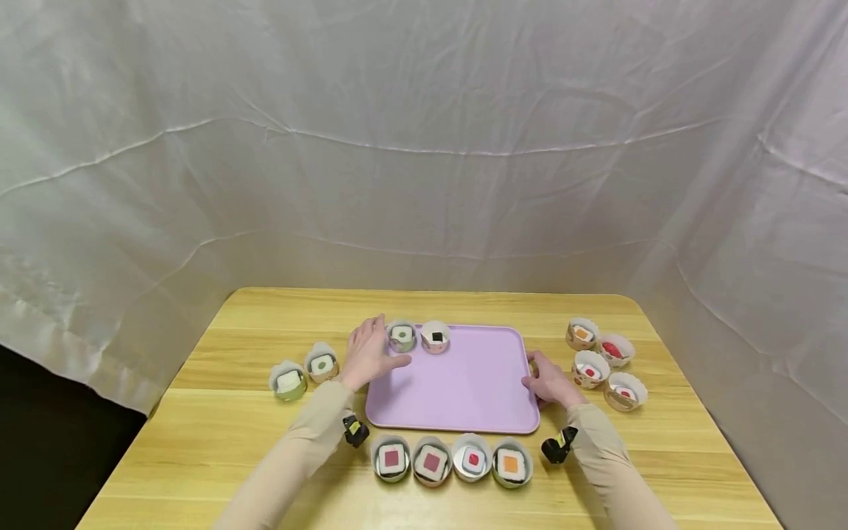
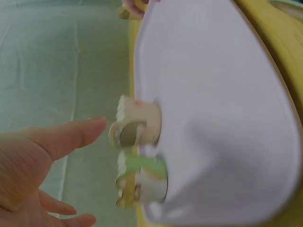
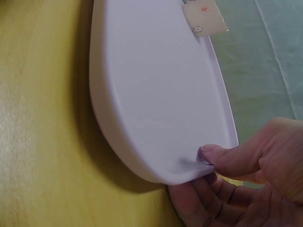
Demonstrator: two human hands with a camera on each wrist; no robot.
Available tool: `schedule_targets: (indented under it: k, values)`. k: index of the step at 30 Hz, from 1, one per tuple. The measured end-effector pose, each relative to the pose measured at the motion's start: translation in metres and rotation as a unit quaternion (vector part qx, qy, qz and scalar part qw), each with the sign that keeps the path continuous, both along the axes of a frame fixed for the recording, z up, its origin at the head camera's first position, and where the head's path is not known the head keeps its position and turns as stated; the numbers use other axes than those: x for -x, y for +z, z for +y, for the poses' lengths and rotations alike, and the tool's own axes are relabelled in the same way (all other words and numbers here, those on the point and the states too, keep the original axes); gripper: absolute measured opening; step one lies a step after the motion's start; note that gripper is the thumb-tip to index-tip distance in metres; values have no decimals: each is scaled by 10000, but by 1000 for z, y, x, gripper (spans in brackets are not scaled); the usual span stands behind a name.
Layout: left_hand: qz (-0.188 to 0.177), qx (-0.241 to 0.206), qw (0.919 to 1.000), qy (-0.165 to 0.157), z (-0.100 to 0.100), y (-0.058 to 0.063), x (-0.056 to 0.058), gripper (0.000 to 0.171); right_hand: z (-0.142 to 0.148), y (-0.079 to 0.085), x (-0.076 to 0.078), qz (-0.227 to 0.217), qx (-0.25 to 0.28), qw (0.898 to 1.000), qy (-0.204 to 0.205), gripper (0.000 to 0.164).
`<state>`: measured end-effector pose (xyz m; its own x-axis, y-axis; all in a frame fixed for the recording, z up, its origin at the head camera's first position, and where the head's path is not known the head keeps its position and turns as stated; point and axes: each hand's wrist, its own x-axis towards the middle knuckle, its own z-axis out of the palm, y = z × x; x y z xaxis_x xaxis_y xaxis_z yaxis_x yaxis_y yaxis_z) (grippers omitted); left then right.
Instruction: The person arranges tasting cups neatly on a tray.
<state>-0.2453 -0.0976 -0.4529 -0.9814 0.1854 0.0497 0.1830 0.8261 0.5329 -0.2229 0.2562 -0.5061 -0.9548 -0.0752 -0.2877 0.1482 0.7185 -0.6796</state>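
Note:
A lilac rectangular tray [image 1: 457, 383] lies on the table. Two paper cups stand at its back left: a green-patterned cup [image 1: 401, 336] with a white-and-green roll piece, and a pale cup [image 1: 435, 338] with a black-topped piece. My right hand [image 1: 550, 377] grips the tray's right rim, thumb [image 3: 220, 158] on top and the other fingers below. Over the tray's left edge, beside the green-patterned cup, my left hand [image 1: 372, 355] is spread with its thumb pointing right. Nothing is between its fingers in the left wrist view.
In front of the tray is a row of paper cups with sushi-like pieces, among them an orange-centred one [image 1: 511, 462]. Two cups, including a green one [image 1: 288, 380], stand left. Several more, including a brown one [image 1: 625, 392], cluster right. Grey curtains [image 1: 437, 184] surround the wooden table [image 1: 218, 412].

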Motion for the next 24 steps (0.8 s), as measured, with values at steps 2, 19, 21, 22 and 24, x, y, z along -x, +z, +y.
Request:
schedule_targets:
  k: [2, 19, 21, 22, 24]
  values:
    - [16, -10, 9999, 116, -10, 2, -4, 104, 0, 0, 0, -10, -8, 10000, -18, 49]
    - [-309, 174, 9903, 1342, -108, -16, -27, 112, -1, -2, -1, 51, -120, 9999, -16, 49]
    - [-399, 157, 9893, 1391, -113, -19, -28, 114, -2, -1, -1, 73, -146, 9999, 8, 49]
    - [-450, 160, 9890, 1398, -114, -20, -28, 115, -2, -1, -2, 77, -138, 9999, 8, 49]
    - [-516, 185, 9890, 1374, -115, -22, -28, 117, -1, -1, -2, 87, -133, 9999, 5, 49]
